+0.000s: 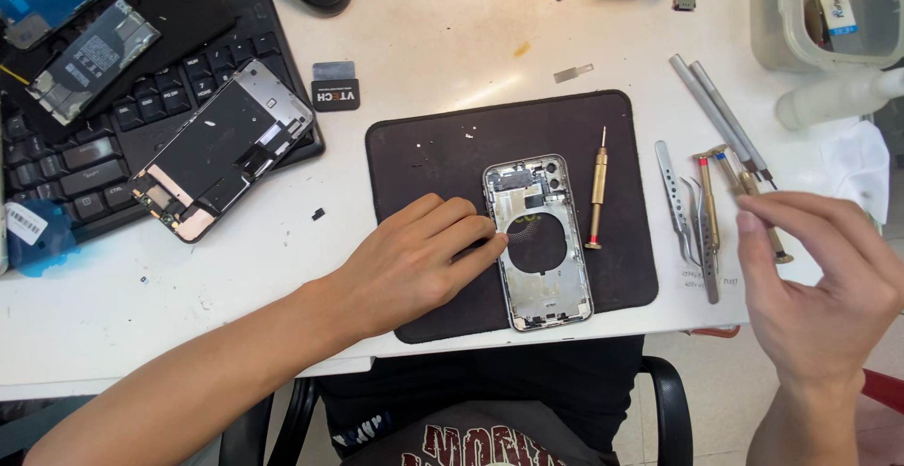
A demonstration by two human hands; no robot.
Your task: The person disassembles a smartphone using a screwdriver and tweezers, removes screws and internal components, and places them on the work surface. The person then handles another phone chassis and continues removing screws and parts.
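I am seated at a white table (443, 42) with a dark work mat (424, 155) in front of me. On the mat's right half lies an opened phone rear housing (539, 240), gutted, inner side up. My left hand (414, 264) rests palm down on the mat, its fingers loosely together, fingertips touching the housing's left edge; it grips nothing. Just right of the housing, still on the mat, lies a brass screwdriver (597, 189). My right hand (819, 282) hovers off the mat's right edge, fingers loosely curled and empty, near a row of tweezers (680, 204) and more drivers. Left of the mat, a detached phone screen (218, 151) sits on a black keyboard (85, 160).
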